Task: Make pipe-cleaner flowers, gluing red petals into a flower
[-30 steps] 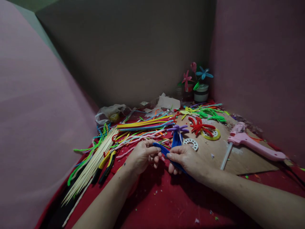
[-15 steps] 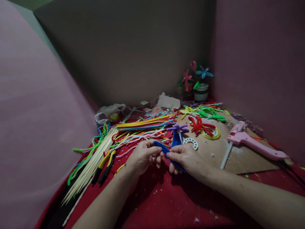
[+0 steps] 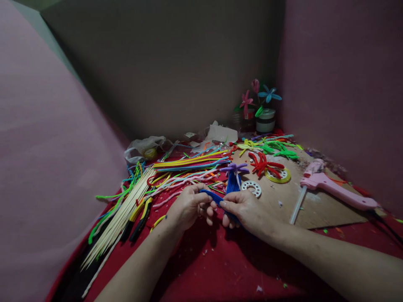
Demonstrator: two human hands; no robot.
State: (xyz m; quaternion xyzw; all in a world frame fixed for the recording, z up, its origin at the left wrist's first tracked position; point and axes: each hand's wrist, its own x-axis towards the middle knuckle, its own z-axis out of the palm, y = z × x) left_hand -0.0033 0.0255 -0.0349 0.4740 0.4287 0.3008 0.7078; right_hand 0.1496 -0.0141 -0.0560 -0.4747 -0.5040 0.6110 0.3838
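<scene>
A strip of blue pipe cleaners (image 3: 211, 194) is stretched between my two hands, above the red cloth. My left hand (image 3: 192, 205) pinches its left end between thumb and fingers. My right hand (image 3: 245, 209) grips it further along, and the rest of the strip is partly hidden under that hand. Just behind my hands lies a bundle of blue pipe cleaners (image 3: 233, 182) with a purple pipe-cleaner tie (image 3: 235, 167) at its top. A white ring with holes (image 3: 252, 188) rests beside my right hand.
Wooden skewers (image 3: 119, 226), black-and-yellow pliers (image 3: 141, 220) and coloured pipe cleaners (image 3: 192, 161) lie to the left. On a brown board (image 3: 321, 214) sit red pipe cleaners (image 3: 262, 165) and a pink glue gun (image 3: 340, 191). Pipe-cleaner flowers in a pot (image 3: 265, 122) stand at the back.
The blue strip's left end has tipped slightly down and to the left along with my left fingers. Both hands keep their hold, and the things around them lie as before.
</scene>
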